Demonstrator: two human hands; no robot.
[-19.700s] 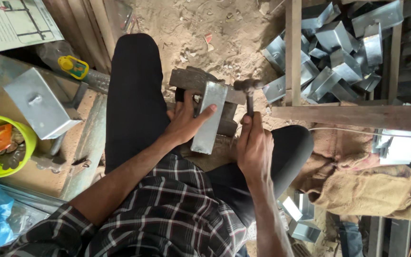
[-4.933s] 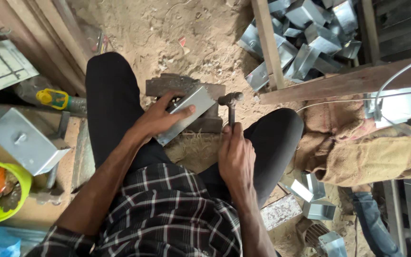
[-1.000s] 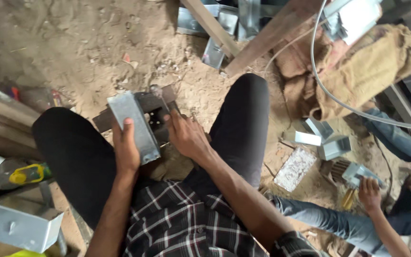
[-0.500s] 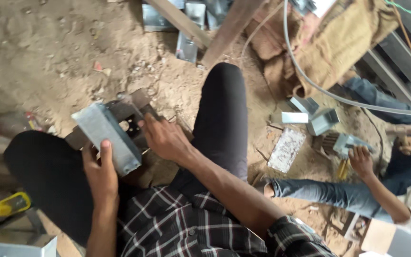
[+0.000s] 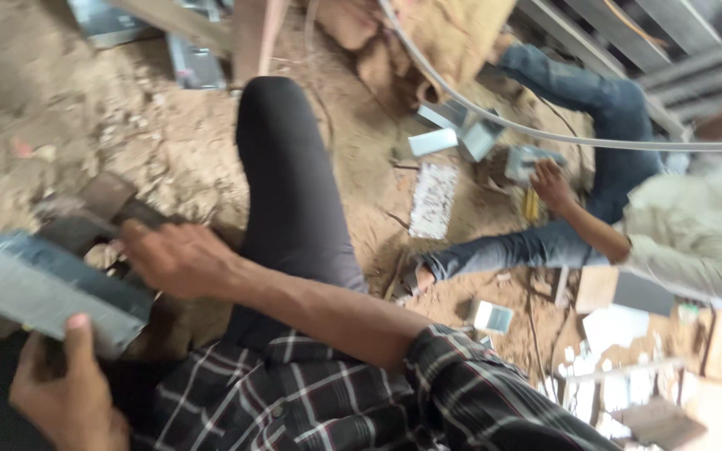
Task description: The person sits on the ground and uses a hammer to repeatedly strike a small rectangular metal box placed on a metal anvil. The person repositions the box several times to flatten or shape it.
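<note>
Since a second ago the view has swung right and the grey sheet-metal channel (image 5: 48, 288) has slid to the frame's lower left, off the dark iron block (image 5: 98, 213); the left hand (image 5: 64, 392) clamps its near edge, thumb on top; the right hand (image 5: 179, 257) rests open-fingered beside it, empty; sandy dirt floor (image 5: 110, 117), a co-worker's hand (image 5: 555, 182) among small metal boxes (image 5: 461, 134).

Sandy dirt floor (image 5: 77, 125) bears scattered grey metal boxes (image 5: 449, 138), a pale perforated brick (image 5: 433, 199) and burlap sacking (image 5: 453, 33).
</note>
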